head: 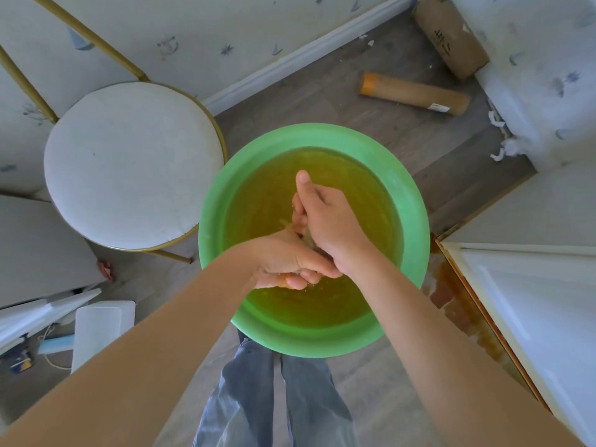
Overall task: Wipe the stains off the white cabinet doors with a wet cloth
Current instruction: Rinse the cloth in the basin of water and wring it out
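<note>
Grey floor (371, 101); green basin (409, 201) held murky yellow water. Above it, left hand (283, 262) and right hand (329, 217) both gripped the wet cloth (308, 241), mostly hidden. Stained white cabinet door (529, 304) stood right.

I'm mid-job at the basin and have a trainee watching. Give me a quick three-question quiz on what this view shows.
1. True or false: both hands grip the cloth above the green basin.
2. Which lies on the floor beyond the basin? A) a cardboard tube B) a broom C) a bucket lid
3. Fill in: the round white stool stands to the basin's ____ in the picture.

Key:
1. True. The left hand and right hand are closed round the cloth over the yellowish water.
2. A, the cardboard tube.
3. Left. The white cabinet door, with brown stains along its edge, is to the right.
</note>
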`<state>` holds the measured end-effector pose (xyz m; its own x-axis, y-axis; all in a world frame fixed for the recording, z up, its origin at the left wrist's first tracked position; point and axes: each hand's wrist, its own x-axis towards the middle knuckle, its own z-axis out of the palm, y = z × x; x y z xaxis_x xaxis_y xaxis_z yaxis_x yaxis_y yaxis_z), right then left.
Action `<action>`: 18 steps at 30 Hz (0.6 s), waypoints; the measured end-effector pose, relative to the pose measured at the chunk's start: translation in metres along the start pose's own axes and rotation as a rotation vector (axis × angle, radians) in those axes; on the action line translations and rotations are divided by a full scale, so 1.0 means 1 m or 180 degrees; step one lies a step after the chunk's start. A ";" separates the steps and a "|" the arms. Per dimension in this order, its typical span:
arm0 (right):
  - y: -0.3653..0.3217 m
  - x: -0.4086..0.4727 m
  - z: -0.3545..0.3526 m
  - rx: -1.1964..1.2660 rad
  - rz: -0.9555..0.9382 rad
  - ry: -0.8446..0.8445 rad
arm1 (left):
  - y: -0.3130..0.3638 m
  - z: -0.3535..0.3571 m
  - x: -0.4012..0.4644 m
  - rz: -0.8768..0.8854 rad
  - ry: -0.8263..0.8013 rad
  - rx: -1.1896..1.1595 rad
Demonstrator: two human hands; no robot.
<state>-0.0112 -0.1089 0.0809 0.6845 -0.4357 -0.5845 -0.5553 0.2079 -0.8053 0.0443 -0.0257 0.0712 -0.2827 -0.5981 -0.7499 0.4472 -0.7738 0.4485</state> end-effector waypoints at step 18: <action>0.039 0.012 0.025 -0.0978 0.0424 0.0918 | -0.034 0.020 0.036 0.0089 0.1922 0.1890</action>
<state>-0.0126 -0.0844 0.0397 0.4617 -0.6584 -0.5943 -0.7742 0.0278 -0.6323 0.0017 -0.0247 0.0391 0.2991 -0.5352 -0.7900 -0.1202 -0.8425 0.5252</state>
